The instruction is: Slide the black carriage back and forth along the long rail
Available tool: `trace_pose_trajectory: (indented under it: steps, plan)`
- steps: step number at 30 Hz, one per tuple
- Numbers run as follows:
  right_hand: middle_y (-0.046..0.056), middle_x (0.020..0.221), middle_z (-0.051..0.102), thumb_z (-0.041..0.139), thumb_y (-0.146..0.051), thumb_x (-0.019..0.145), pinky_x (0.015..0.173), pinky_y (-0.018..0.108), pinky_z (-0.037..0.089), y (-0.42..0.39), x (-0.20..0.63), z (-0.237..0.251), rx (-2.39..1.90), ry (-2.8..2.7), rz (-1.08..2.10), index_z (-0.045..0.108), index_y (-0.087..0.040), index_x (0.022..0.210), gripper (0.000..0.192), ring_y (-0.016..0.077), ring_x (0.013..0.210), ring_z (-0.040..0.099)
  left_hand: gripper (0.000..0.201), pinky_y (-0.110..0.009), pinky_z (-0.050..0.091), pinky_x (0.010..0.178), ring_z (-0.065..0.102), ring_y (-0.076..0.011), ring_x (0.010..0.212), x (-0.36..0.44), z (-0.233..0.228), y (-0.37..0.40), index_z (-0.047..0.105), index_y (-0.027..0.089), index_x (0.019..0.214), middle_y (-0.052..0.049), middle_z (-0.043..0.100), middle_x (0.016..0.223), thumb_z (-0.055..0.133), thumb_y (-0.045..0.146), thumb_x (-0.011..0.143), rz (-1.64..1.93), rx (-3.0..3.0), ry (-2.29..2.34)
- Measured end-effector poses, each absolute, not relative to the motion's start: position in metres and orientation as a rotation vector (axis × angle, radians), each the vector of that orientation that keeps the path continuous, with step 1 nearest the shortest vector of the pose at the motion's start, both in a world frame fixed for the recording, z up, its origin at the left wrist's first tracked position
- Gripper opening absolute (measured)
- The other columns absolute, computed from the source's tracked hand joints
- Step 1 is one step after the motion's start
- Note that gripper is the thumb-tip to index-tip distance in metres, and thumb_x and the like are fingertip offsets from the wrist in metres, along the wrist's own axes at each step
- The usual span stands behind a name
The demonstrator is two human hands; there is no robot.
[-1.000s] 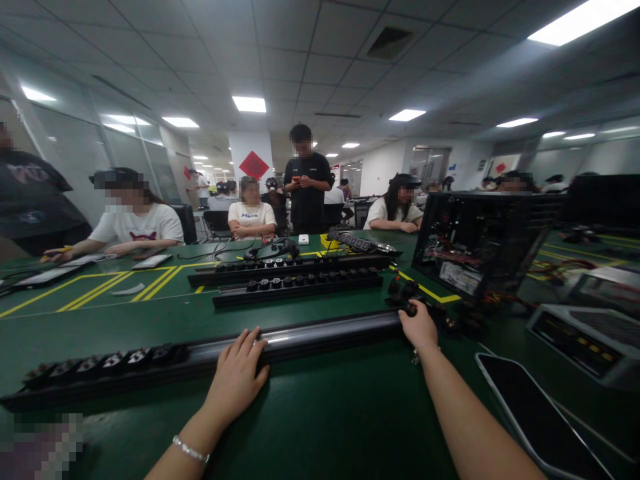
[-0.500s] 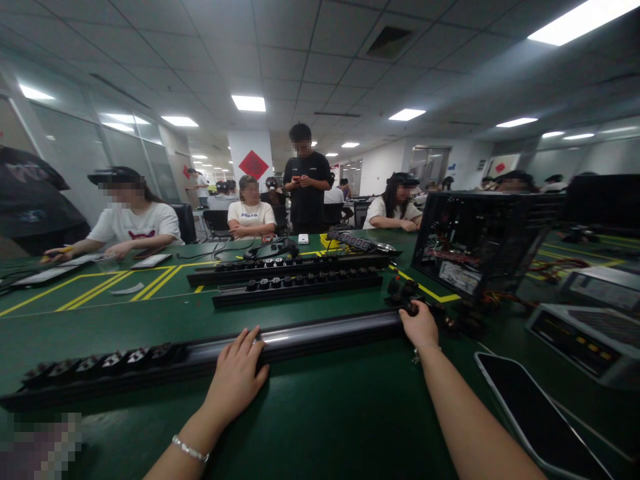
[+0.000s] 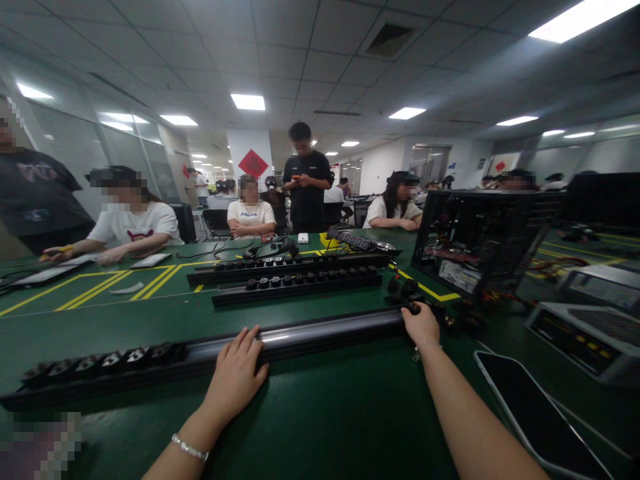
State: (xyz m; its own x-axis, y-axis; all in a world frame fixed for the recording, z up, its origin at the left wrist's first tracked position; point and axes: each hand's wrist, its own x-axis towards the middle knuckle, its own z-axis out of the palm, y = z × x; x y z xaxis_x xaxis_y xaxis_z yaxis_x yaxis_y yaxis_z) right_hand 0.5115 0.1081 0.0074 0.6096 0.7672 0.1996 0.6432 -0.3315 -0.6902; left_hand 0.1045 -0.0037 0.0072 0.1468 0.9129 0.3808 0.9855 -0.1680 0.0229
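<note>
A long black power strip housing lies slantwise across the green table, with several black socket modules seated in its left part and a bare, shiny channel to the right. My left hand rests on the middle of the housing, fingers stretched out and lying flat. At the right end, my right hand has its fingers closed round a small black part at the channel's end; the fingers partly hide it. Loose black modules lie just beyond that hand.
Two filled power strips lie farther back. An open computer case stands at right, near metal power supply boxes and a phone. Across the table sit several people; one person stands.
My right hand has shifted very slightly to the right at the housing's end. My left hand and the housing stay in place. A standing person at far left has moved slightly right.
</note>
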Motion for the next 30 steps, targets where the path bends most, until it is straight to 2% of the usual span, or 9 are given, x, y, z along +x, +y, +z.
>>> trace_pose_trajectory:
  steps: [7, 12, 30]
  plan:
    - [0.013, 0.108, 0.061, 0.049, -0.040, 0.075, 0.085, 0.035, 0.044, 0.1073, 0.5124, 0.0118, -2.087, -1.109, 0.253, 0.056, -0.015, 0.114, 0.047, 0.0255, 0.094, 0.058, 0.035, -0.045, 0.029, 0.102, 0.029, -0.0255, 0.132, 0.1041, 0.0079, -0.0043, 0.057, 0.022, 0.109, -0.005, 0.039, 0.141, 0.046, 0.032, 0.078, -0.416, -2.189, -1.866]
    - [0.013, 0.111, 0.060, 0.048, -0.041, 0.076, 0.085, 0.036, 0.044, 0.1049, 0.5113, 0.0132, -2.073, -1.107, 0.271, 0.055, -0.015, 0.116, 0.048, 0.0266, 0.098, 0.057, 0.036, -0.044, 0.029, 0.102, 0.029, -0.0253, 0.132, 0.1040, 0.0069, -0.0041, 0.056, 0.022, 0.111, -0.005, 0.038, 0.142, 0.044, 0.032, 0.079, -0.402, -2.185, -1.860]
    - [0.015, 0.109, 0.061, 0.050, -0.038, 0.076, 0.085, 0.037, 0.043, 0.1086, 0.5180, 0.0087, -2.077, -1.076, 0.185, 0.057, -0.014, 0.114, 0.045, 0.0274, 0.097, 0.058, 0.036, -0.044, 0.029, 0.102, 0.030, -0.0252, 0.132, 0.1058, 0.0096, -0.0060, 0.057, 0.022, 0.110, -0.005, 0.039, 0.142, 0.045, 0.032, 0.078, -0.402, -2.179, -1.869]
